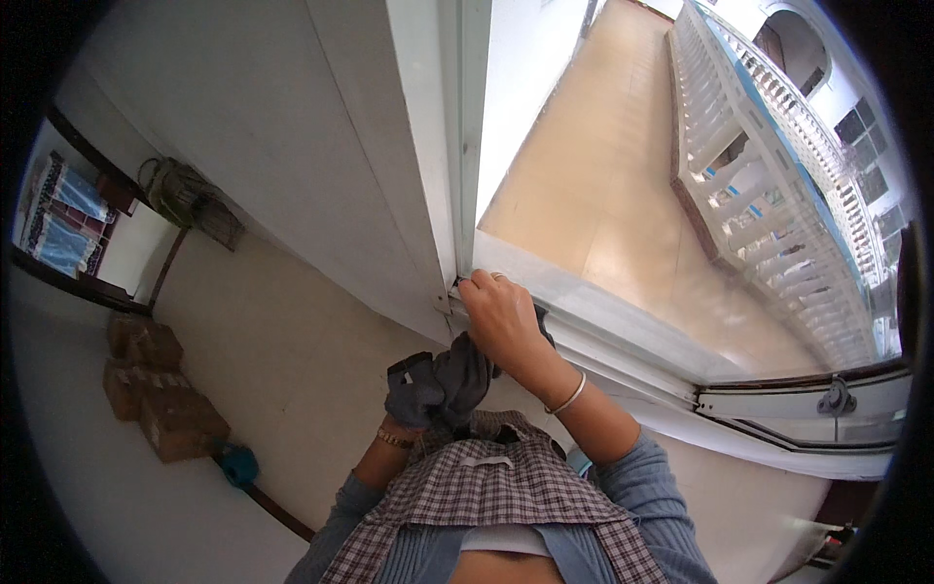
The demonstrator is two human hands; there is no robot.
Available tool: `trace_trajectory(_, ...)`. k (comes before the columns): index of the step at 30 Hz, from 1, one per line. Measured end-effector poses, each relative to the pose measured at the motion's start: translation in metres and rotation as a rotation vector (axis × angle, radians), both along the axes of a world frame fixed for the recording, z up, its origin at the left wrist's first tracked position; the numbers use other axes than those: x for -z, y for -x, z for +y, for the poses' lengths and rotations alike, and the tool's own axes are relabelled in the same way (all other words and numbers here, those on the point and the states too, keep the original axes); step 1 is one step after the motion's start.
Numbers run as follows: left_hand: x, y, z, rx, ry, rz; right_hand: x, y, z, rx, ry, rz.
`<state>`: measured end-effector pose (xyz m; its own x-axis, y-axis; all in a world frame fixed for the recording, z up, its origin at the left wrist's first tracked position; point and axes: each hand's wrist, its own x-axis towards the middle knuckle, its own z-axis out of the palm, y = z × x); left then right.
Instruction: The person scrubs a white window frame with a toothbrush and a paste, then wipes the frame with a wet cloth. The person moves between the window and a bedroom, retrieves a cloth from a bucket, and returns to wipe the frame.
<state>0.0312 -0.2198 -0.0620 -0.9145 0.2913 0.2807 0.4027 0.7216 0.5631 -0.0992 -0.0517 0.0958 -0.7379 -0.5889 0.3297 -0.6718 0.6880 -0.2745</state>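
My right hand (503, 314), with a ring and a bangle, has its fingers curled at the inner corner of a white window frame (467, 182), down at the sliding track (620, 358). Dark grey cloth (463, 379) shows on both sides of that hand, and a small dark bit is at its fingertips. The bulk of the cloth hangs bunched below the sill. My left hand (406, 426) is mostly covered by this bunch and holds it up; just the wrist with a bracelet shows well. A checked apron (496, 489) covers my front.
On the left, several cardboard boxes (182, 420) stand along the wall near a teal object (239, 466). A wire basket or rack (193, 197) is by the far wall. Beyond the window lie a tiled walkway (591, 197) and a white balustrade (759, 182). A latch (837, 398) sits on the sash at right.
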Motion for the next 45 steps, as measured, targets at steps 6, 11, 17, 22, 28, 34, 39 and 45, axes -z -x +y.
trace_trajectory(6,0.01,0.0,0.003,-0.009,-0.181,-0.089,-0.018,0.009,0.008,-0.103,-0.102,-0.051)
trace_trajectory(11,0.013,0.001,0.004,-0.022,-0.262,-0.119,0.001,0.0,0.01,-0.021,0.07,0.033)
trace_trajectory(17,0.022,-0.007,0.011,-0.166,-0.971,-0.349,0.001,-0.02,0.027,0.083,0.373,-0.113)
trace_trajectory(22,0.011,-0.01,0.007,-0.031,-1.082,-0.596,-0.008,-0.005,0.012,0.006,0.072,-0.1)
trace_trajectory(28,0.011,-0.005,-0.002,0.073,-0.461,-0.413,0.009,-0.025,0.006,0.057,0.082,-0.031)
trace_trajectory(34,0.007,-0.004,0.0,0.117,-0.282,-0.362,0.021,-0.041,-0.011,0.175,0.033,0.001)
trace_trajectory(39,0.008,-0.009,0.001,0.111,-0.223,-0.343,0.002,-0.008,0.015,0.019,0.136,-0.356)
trace_trajectory(45,0.004,-0.005,0.005,0.134,-0.172,-0.339,0.006,-0.029,0.002,0.075,0.094,-0.173)
